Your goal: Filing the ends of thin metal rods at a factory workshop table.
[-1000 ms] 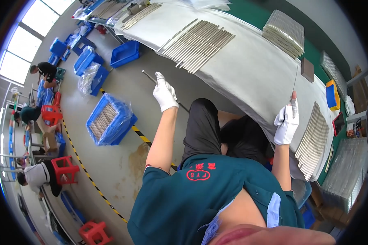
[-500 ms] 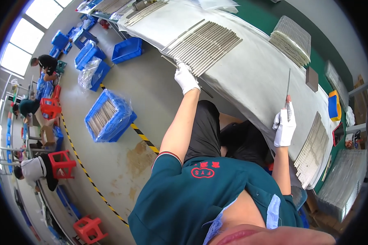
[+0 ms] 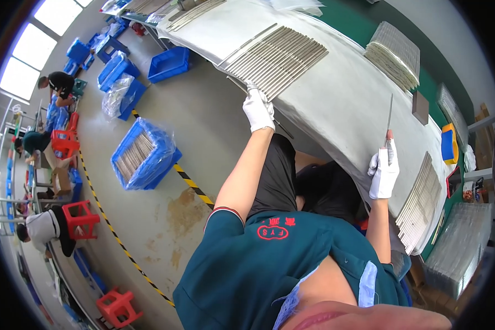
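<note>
My left hand (image 3: 258, 111), in a white glove, is closed around a thin metal rod by the table's near edge. That rod's far end (image 3: 236, 84) shows beyond the fingers, and its other end sticks out below the hand. Just beyond lies a wide row of metal rods (image 3: 283, 58), side by side. My right hand (image 3: 384, 176), gloved with a bare fingertip showing, pinches a slim dark rod (image 3: 389, 113) that points away from me. To its right, a second row of rods (image 3: 419, 201) rests on the white-covered table (image 3: 341, 104).
A dark block (image 3: 420, 107), a stack of clear plastic trays (image 3: 393, 52) and a yellow-blue holder (image 3: 449, 144) are along the far side. On the floor at left stands a blue crate (image 3: 168, 165) of rods. Several people work at the far left.
My left hand has shifted slightly right and nearer to me with its rod, which now sits farther from the row. My right hand has barely moved.
</note>
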A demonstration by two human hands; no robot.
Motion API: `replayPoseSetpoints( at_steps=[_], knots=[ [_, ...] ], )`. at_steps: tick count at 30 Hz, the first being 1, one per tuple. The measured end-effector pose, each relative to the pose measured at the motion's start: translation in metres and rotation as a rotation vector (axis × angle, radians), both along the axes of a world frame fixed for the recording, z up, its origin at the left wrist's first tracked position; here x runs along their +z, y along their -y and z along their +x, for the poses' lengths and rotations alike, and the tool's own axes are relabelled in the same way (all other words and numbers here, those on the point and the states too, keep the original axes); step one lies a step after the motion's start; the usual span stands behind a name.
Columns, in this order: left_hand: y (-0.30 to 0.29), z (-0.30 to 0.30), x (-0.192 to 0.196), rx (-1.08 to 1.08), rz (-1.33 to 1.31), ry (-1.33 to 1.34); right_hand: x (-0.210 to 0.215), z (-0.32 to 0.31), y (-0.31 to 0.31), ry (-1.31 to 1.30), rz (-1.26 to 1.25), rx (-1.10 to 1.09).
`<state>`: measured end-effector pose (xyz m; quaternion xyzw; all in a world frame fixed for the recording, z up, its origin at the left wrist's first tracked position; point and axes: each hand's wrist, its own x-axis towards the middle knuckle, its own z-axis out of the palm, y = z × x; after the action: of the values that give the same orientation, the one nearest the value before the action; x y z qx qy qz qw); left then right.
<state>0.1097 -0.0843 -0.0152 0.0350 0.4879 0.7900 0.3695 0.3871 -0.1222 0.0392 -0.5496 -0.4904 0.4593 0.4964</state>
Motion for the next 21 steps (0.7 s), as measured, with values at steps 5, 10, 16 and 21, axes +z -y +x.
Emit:
replayPoseSetpoints(
  at_steps=[5, 10, 16, 21],
  knots=[
    [0.013, -0.021, -0.004, 0.083, 0.027, 0.013, -0.003, 0.001, -0.001, -0.008, 0.002, -0.019],
    [0.009, -0.035, 0.003, -0.025, -0.038, -0.004, 0.001, 0.004, -0.002, -0.015, -0.012, 0.029],
    [-0.007, -0.043, 0.003, -0.067, -0.054, -0.033, -0.003, 0.003, -0.001, -0.036, 0.005, 0.025],
    [0.004, -0.059, 0.0, -0.013, -0.068, -0.053, -0.005, 0.006, -0.002, -0.061, 0.007, 0.029]
  ],
)
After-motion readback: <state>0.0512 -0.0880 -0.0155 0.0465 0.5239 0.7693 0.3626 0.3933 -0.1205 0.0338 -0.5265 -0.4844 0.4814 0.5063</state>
